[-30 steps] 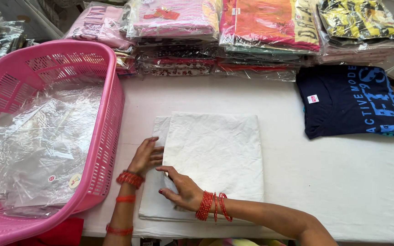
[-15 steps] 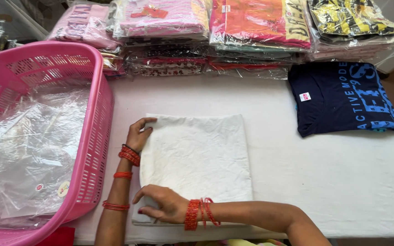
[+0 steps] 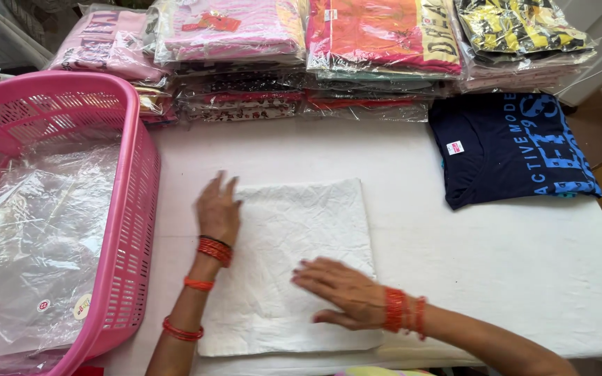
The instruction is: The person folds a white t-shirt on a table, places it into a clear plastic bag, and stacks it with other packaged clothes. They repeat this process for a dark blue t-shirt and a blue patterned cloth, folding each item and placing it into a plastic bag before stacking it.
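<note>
A: White table, bagged garments stacked along the back edge, a pink basket of clear plastic bags at the left.

B: And centre stage, the folded white garment, lying flat near the front edge.

A: Left hand rests on its upper left edge, fingers spread wide and flat. Right hand lies palm down on the lower middle, fingers extended, gripping nothing.

B: Looks like the smoothing step to me, pressing the fold flat.

A: Agreed. A dark blue printed shirt waits folded at the right, well apart.

B: The next move calls for even pressure, I'd say, so the creased cloth doesn't shift.
</note>
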